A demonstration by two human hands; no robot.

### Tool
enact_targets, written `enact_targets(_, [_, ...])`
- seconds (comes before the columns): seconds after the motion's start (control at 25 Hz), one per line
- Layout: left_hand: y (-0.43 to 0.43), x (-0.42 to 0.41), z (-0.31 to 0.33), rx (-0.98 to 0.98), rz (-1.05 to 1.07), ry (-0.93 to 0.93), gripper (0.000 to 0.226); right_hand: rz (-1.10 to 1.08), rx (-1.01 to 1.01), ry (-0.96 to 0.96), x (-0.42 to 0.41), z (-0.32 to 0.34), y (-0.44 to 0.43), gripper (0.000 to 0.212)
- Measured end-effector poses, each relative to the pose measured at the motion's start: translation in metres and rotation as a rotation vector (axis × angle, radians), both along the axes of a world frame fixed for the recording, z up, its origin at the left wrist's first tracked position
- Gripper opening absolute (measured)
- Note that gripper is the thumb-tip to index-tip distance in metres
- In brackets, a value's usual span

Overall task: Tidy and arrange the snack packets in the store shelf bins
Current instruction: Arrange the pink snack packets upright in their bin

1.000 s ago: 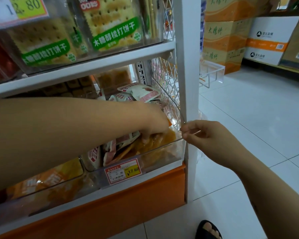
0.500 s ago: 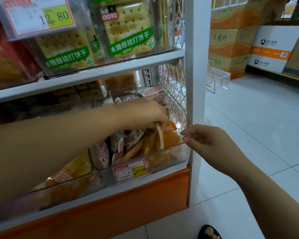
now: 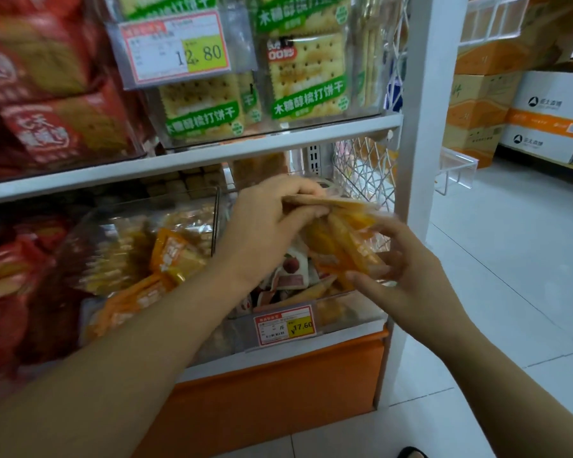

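My left hand (image 3: 272,219) is shut on a bunch of orange snack packets (image 3: 341,239), lifted above the clear bin (image 3: 351,314) on the lower shelf at the right end. My right hand (image 3: 401,276) cups the lower end of the same bunch, fingers spread against the packets. White and red packets (image 3: 288,269) lie in the bin under my hands. A yellow price tag reading 17.60 (image 3: 286,325) hangs on the bin's front.
The neighbouring bin at left holds orange packets (image 3: 176,256). Cracker packs with green labels (image 3: 308,77) fill the upper shelf bin. The white shelf post (image 3: 420,180) stands right of my hands. Cardboard boxes (image 3: 477,107) sit on the floor at back right.
My left hand has pulled the orange packets up out of the bin. My right hand left the bin's corner and moved left onto the packets. The camera has tilted up.
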State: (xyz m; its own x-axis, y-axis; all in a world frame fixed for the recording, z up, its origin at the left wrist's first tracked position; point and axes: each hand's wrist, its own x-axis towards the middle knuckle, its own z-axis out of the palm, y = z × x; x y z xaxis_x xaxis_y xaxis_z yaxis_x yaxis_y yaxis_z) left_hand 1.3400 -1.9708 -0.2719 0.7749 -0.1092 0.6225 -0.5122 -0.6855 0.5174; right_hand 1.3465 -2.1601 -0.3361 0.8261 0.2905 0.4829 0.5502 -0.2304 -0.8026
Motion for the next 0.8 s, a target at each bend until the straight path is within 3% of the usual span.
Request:
enact_targets(0.24, [0.055, -0.059, 0.0, -0.19, 0.196, -0.015, 0.012, -0.008, -0.009, -0.309, -0.006, 0.012, 0.07, 0.04])
enact_targets(0.44, [0.107, -0.112, -0.017, -0.481, 0.38, -0.053, 0.015, 0.079, 0.004, -0.495, -0.02, 0.02, 0.146, 0.03])
enact_targets(0.56, [0.149, -0.126, -0.028, -0.581, 0.42, -0.035, 0.019, 0.213, -0.087, -0.474, -0.025, 0.022, 0.189, 0.032])
enact_targets(0.64, [0.17, -0.123, -0.04, -0.609, 0.435, 0.09, 0.024, 0.165, -0.264, -0.347, -0.02, 0.02, 0.206, 0.043])
enact_targets(0.8, [0.199, -0.11, -0.066, -0.586, 0.516, 0.343, 0.076, -0.056, -0.483, -0.277, -0.006, 0.013, 0.223, 0.06])
